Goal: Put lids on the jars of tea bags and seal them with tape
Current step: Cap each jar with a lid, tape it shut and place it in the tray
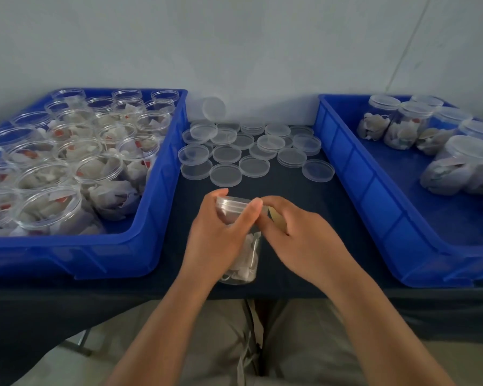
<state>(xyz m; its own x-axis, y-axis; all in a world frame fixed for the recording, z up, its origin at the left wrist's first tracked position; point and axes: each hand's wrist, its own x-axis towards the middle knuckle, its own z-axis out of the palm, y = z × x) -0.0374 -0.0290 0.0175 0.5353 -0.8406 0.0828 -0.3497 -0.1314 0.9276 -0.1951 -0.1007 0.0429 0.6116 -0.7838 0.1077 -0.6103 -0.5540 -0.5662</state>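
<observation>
A clear jar of tea bags [244, 263] stands near the table's front edge with a clear lid [230, 203] on top. My left hand [218, 235] grips the jar around its upper part, thumb across the lid's rim. My right hand [299, 232] is against the jar's right side, its fingers curled by the lid's edge, where a bit of yellowish tape [276, 217] shows. Loose clear lids [253, 151] lie spread on the dark tabletop behind the jar.
A blue bin [162, 213] on the left holds several open jars of tea bags [67, 168]. A blue bin [374, 190] on the right holds several lidded jars [402, 123]. One lid [214, 107] leans against the wall. My lap shows below the table edge.
</observation>
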